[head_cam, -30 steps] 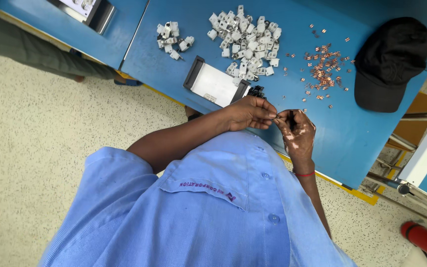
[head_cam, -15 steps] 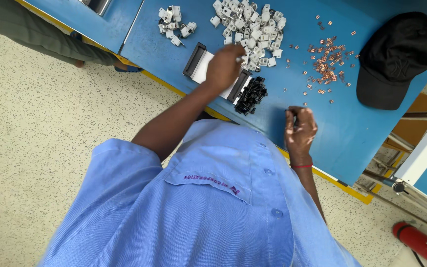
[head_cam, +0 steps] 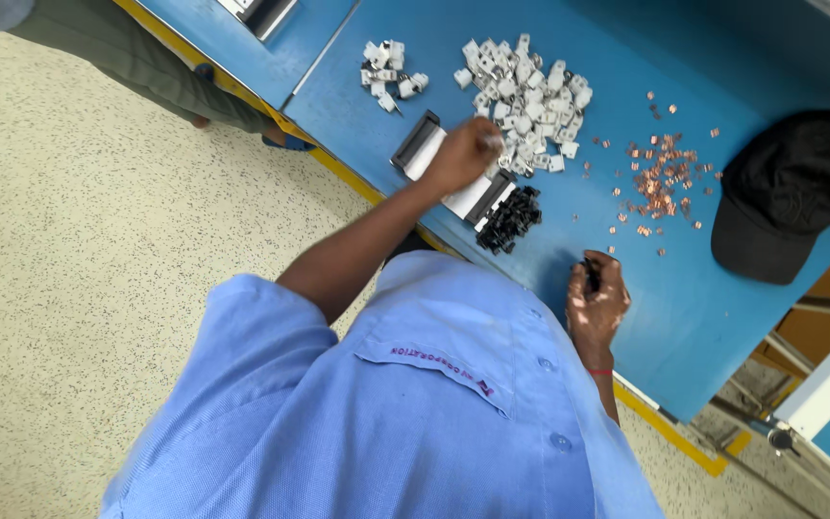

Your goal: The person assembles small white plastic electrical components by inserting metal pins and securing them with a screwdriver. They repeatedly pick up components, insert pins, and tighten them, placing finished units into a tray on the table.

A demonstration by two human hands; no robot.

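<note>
My left hand (head_cam: 461, 156) reaches across a small black-framed white tray (head_cam: 423, 144) to the near edge of a big pile of white plastic pieces (head_cam: 530, 91). Its fingertips are pinched on one white piece there. My right hand (head_cam: 596, 300) stays close to my body over the blue table (head_cam: 703, 317), fingers closed around a small black part (head_cam: 590, 275). A heap of small black parts (head_cam: 509, 219) lies between the two hands, beside the tray.
Scattered copper-coloured bits (head_cam: 660, 178) lie to the right of the white pile, and a black cap (head_cam: 792, 197) lies beyond them. A smaller group of white pieces (head_cam: 388, 75) sits further left. Another person's leg in olive trousers (head_cam: 160, 72) stands by the yellow table edge (head_cam: 357, 178).
My hands were together near my chest. The left hand has since stretched out over the tray to the white pile, while the right hand kept its black part near my body.
</note>
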